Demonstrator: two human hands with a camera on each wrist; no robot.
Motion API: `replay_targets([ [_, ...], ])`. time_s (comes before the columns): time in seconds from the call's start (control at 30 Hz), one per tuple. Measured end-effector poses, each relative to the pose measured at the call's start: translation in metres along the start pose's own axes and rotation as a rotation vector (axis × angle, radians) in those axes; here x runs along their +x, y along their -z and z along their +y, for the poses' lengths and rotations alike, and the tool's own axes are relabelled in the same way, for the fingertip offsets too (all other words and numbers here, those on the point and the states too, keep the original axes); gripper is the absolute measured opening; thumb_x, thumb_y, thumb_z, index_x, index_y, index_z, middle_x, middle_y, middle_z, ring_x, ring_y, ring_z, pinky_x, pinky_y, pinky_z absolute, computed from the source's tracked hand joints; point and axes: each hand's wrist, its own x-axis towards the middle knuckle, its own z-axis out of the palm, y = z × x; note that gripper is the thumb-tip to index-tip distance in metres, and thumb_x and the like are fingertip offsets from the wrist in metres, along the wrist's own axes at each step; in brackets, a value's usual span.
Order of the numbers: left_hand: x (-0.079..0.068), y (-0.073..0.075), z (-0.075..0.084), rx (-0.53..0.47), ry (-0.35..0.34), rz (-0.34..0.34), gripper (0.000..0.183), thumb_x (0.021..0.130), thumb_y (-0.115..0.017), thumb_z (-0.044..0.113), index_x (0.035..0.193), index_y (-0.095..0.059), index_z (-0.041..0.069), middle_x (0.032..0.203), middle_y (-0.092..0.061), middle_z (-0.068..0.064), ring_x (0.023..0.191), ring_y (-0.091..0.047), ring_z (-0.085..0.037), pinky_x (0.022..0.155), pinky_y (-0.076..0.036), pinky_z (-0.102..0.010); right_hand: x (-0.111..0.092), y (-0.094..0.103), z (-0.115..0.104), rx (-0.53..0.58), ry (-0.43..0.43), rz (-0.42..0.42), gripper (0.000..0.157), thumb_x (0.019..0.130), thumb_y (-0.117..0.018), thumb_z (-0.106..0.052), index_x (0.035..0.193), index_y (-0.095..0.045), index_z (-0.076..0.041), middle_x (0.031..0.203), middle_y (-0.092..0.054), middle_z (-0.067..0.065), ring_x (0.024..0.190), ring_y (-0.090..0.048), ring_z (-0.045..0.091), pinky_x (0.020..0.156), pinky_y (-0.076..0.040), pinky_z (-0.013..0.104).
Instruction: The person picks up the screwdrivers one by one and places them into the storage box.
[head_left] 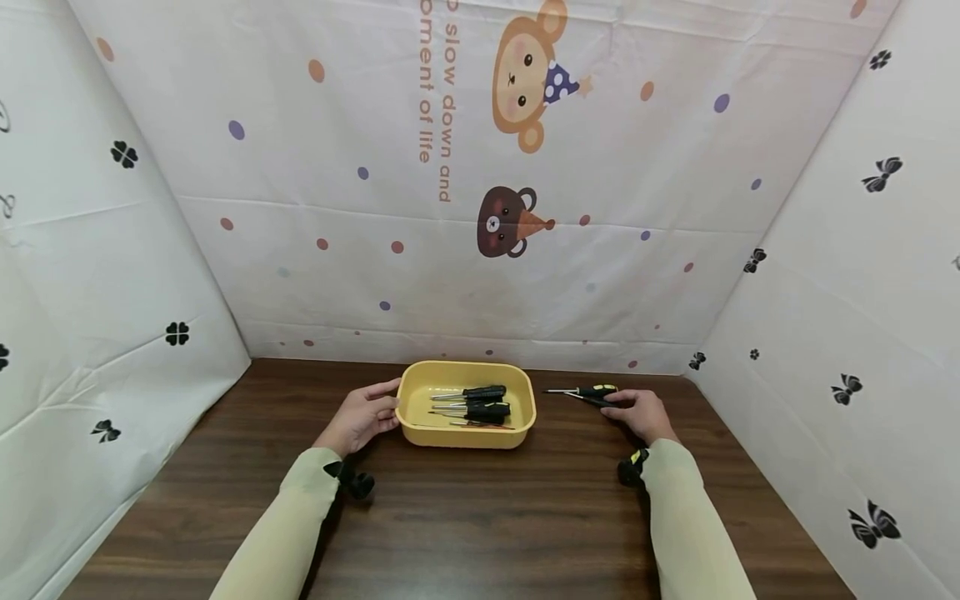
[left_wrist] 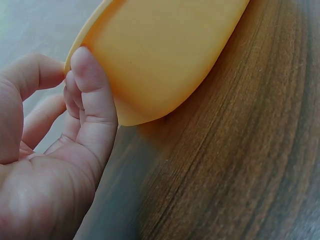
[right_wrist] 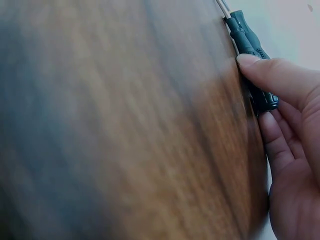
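Observation:
A yellow plastic bin [head_left: 465,437] stands on the table, with several black-handled screwdrivers [head_left: 486,410] lying inside it. My left hand [head_left: 362,417] holds the bin's left end, its fingertips at the rim, as the left wrist view shows close up. To the right of the bin, my right hand [head_left: 645,414] pinches the handle end of a black screwdriver [right_wrist: 262,97] close to the tabletop. Just behind it lies a second screwdriver [head_left: 597,390], its handle black and yellow. Both shafts point left towards the bin.
A dark brown wooden table [head_left: 480,525] spreads under both arms. White printed cloth [head_left: 420,275] rises behind its far edge, and cloth walls stand at the left and right. Dark wrist cameras [head_left: 356,482] hang at the cuffs.

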Motion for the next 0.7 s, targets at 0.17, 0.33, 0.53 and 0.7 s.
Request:
replay_targets([
  [0.17, -0.0007, 0.0013, 0.0003, 0.004, -0.006, -0.002, 0.056, 0.099, -0.061, 0.002, 0.153, -0.048, 0.008, 0.116, -0.072, -0.02, 0.069, -0.065, -0.013, 0.067, -0.06, -0.026, 0.0009, -0.0036, 0.0019, 0.014, 0.011, 0.017, 0.033, 0.087, -0.082, -0.034, 0.113, -0.08, -0.013, 0.138, -0.064, 0.022, 0.131, -0.054, 0.045, 0.11, -0.043, 0.06],
  [0.33, -0.0005, 0.0019, -0.0008, 0.003, 0.0, 0.01, 0.055, 0.098, -0.062, 0.002, 0.152, -0.05, 0.008, 0.112, -0.073, -0.018, 0.069, -0.066, -0.013, 0.067, -0.06, -0.026, -0.0002, -0.0044, 0.002, 0.026, 0.022, 0.019, 0.031, 0.087, -0.083, -0.03, 0.112, -0.081, -0.012, 0.135, -0.066, 0.022, 0.129, -0.056, 0.044, 0.11, -0.044, 0.06],
  [0.53, 0.0004, 0.0016, -0.0018, -0.001, 0.01, 0.009, 0.055, 0.098, -0.063, 0.002, 0.152, -0.051, 0.009, 0.106, -0.075, -0.015, 0.068, -0.066, -0.013, 0.067, -0.061, -0.026, -0.0012, -0.0029, 0.0019, 0.02, 0.019, 0.015, 0.032, 0.084, -0.085, -0.03, 0.111, -0.081, -0.012, 0.135, -0.066, 0.022, 0.128, -0.056, 0.044, 0.109, -0.044, 0.059],
  [0.7, 0.0008, 0.0021, -0.0013, -0.012, -0.008, -0.017, 0.057, 0.099, -0.062, 0.001, 0.154, -0.047, 0.006, 0.106, -0.075, -0.014, 0.068, -0.066, -0.012, 0.066, -0.06, -0.025, -0.0013, -0.0014, 0.0034, 0.016, 0.029, 0.015, 0.033, 0.084, -0.085, -0.031, 0.111, -0.081, -0.013, 0.135, -0.066, 0.022, 0.128, -0.056, 0.044, 0.109, -0.044, 0.059],
])
